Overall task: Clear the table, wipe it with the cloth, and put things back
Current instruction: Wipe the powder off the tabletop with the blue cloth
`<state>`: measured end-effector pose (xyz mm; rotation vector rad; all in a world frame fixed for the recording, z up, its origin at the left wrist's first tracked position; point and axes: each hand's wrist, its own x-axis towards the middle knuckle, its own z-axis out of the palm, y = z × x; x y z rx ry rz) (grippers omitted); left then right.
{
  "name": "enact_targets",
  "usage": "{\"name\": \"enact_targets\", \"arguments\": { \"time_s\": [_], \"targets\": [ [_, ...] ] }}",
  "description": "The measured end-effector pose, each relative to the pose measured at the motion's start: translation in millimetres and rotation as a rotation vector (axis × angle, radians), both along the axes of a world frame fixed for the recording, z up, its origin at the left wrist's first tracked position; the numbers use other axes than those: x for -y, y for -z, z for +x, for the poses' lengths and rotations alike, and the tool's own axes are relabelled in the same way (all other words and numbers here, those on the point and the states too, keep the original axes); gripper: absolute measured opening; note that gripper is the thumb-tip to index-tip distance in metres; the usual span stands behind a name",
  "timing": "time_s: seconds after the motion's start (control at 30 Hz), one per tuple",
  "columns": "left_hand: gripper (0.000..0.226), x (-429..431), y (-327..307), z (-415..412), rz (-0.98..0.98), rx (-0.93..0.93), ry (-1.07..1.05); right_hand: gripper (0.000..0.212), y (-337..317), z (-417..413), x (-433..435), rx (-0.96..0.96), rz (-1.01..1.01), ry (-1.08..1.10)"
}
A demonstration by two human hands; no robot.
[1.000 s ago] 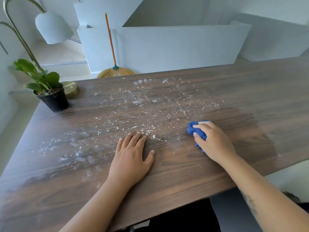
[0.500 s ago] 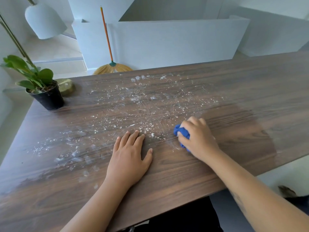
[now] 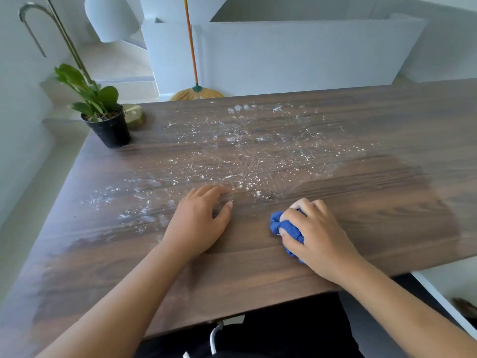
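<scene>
A dark wooden table (image 3: 387, 120) carries white powder smears and specks (image 3: 240, 151) across its middle and left. My right hand (image 3: 317, 233) presses a bunched blue cloth (image 3: 286, 228) onto the table near the front edge, right of centre. My left hand (image 3: 198, 223) rests palm down on the wood just left of the cloth, fingers slightly curled, holding nothing. The strip to the right of the cloth looks darker and free of powder.
A potted green plant in a black pot (image 3: 108, 127) stands at the table's back left corner, next to a brass lamp base (image 3: 134, 116). A broom (image 3: 193, 73) leans on the white wall behind the table. The table's front edge is just before my body.
My right hand has dragged the blue cloth to the left and toward me. My left hand has stayed in place, its fingers curling a little.
</scene>
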<state>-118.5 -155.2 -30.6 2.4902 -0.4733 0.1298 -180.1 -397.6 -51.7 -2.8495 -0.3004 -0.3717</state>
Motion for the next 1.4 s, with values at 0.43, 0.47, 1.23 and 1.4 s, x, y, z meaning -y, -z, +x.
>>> {"name": "enact_targets", "arguments": {
  "time_s": [0.43, 0.47, 1.23, 1.4],
  "targets": [
    [0.042, -91, 1, -19, 0.152, 0.068, -0.127, 0.017, -9, -19, -88, 0.022, 0.001, -0.208],
    [0.043, -103, 0, -22, 0.170, 0.060, -0.156, 0.018, -8, -18, -95, 0.020, -0.004, -0.182],
    [0.047, -187, 29, -72, 0.216, -0.003, -0.419, 0.052, -5, -30, -240, -0.113, 0.027, -0.503],
    [0.036, -182, 23, -67, 0.195, -0.013, -0.439, 0.045, -7, -31, -179, -0.129, 0.046, -0.510]
  ]
}}
